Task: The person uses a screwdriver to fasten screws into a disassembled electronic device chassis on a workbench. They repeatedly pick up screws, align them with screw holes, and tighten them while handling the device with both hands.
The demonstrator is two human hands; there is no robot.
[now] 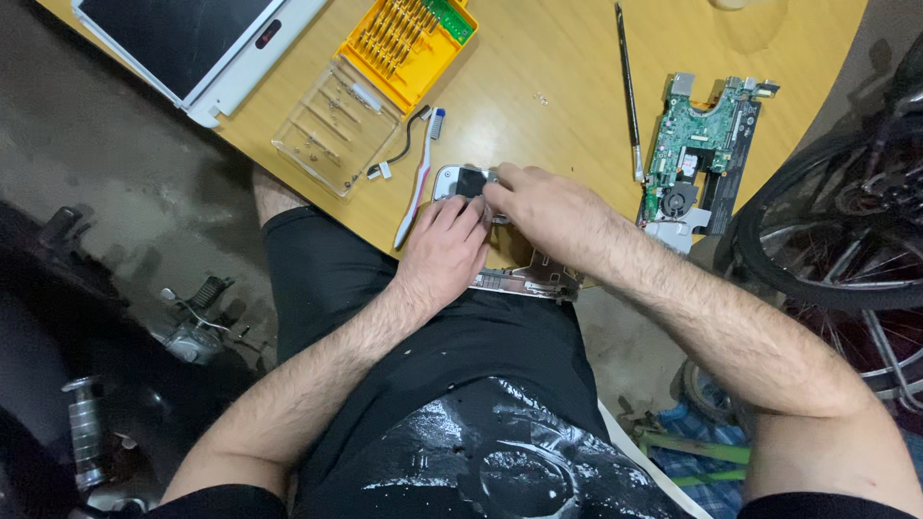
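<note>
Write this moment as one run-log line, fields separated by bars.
left hand: on silver part | right hand: on same part | beside: toothbrush, circuit board, yellow bit case | surface: wooden table

Left hand [444, 252], right hand [550, 213] side by side

A round wooden table [567, 58] fills the far part of the scene. At its far left lies a white laptop lid [192, 38] with a dark screen. Just right of it sits a yellow screwdriver case [409, 43], its clear lid [336, 125] opened toward the near side, with small screws inside. A short black cable [404, 144] lies beside the lid, next to a white toothbrush [420, 178]. Further right lies a long thin black rod [627, 86], and past it a green circuit board [697, 144] with a fan. A bicycle wheel [846, 240] stands right of the table.
</note>
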